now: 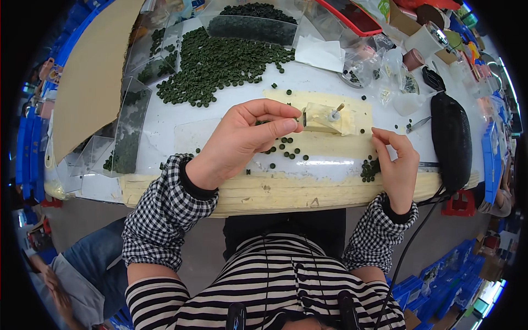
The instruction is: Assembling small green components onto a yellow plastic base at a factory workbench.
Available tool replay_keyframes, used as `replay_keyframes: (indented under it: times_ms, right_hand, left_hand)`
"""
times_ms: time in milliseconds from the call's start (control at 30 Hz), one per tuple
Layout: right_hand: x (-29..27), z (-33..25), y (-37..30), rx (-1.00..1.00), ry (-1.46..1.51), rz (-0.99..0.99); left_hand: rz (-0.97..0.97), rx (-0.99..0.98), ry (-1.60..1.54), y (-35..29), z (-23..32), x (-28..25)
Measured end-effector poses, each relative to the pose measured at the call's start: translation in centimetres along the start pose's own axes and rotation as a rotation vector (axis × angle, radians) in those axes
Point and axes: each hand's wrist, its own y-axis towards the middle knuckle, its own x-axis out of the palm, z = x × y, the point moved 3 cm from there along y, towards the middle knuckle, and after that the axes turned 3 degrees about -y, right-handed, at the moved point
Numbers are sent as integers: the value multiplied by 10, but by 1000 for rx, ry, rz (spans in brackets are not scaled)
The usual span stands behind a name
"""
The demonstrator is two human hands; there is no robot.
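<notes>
My left hand (242, 135) pinches a small dark green round piece (304, 117) between thumb and forefinger, held edge-on at the left end of a tape-covered block (324, 122). A thin brownish pin in a whitish collar (334, 115) stands up from that block. To the right, my right hand (400, 165) has its thumb and forefinger brought close together; anything between them is too small to make out. Beneath it lies a small cluster of green pieces (369, 170). More loose green pieces (286, 147) are scattered beside my left hand.
A big heap of green pieces (220, 66) spreads across the white table (165, 124), beside clear plastic bins (132, 126) and a cardboard sheet (96, 71). White paper (320, 53), tweezers (421, 123) and a long black bag-like bundle (451, 140) lie to the right. Another person (82, 275) sits at lower left.
</notes>
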Motion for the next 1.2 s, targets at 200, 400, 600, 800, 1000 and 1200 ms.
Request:
replay_keyframes:
  times_ms: [200,400,600,800,1000,1200]
  right_hand:
    - [-17,2,-2,10,-178,-37]
    - [-17,-1,-3,-66,-316,-169]
    - [-10,-8,0,-91,-219,-66]
    - [8,-60,-4,-88,351,-101]
    - [43,-83,-2,-51,649,-64]
    - [60,-84,-5,43,811,-126]
  left_hand:
    - [7,-1,-7,0,-1,-2]
    - [25,3,-13,1,0,-1]
    - [30,19,-26,0,-2,-2]
    - [4,20,44,-2,1,4]
    - [-25,21,54,-4,0,2]
    - [-32,51,42,-6,2,5]
